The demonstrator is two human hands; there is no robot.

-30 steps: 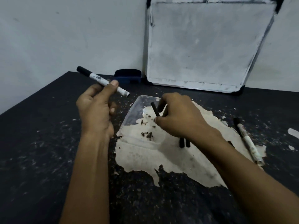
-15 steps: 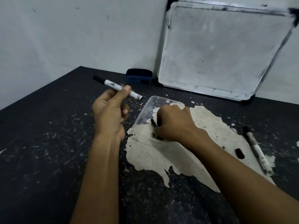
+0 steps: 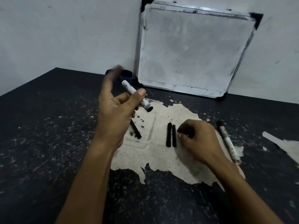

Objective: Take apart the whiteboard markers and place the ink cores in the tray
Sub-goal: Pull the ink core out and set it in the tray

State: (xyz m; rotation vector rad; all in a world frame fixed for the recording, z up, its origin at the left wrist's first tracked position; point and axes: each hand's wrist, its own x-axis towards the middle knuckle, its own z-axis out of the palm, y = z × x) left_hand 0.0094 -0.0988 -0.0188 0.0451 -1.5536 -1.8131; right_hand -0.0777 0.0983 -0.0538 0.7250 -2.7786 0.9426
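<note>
My left hand (image 3: 113, 117) is raised over the table and grips a white marker barrel (image 3: 137, 97), whose open end points down to the right. Below it lies a clear plastic tray (image 3: 152, 135) with one black ink core (image 3: 135, 130) and dark crumbs inside. Two black sticks (image 3: 171, 135) lie side by side on the bare patch just right of the tray. My right hand (image 3: 199, 139) rests right beside them with its fingers curled; the dark patch under the fingertips is unclear. A whole white marker (image 3: 227, 142) with a black cap lies further right.
A whiteboard (image 3: 194, 50) leans on the wall at the back, with a blue eraser (image 3: 127, 74) to its left, partly behind my left hand. The black tabletop (image 3: 48, 126) is scuffed, and its peeled pale patch (image 3: 161, 160) lies under the tray.
My right hand has left the ink core in the tray and moved right, beside the two black sticks. My left hand has lifted and turned the marker barrel.
</note>
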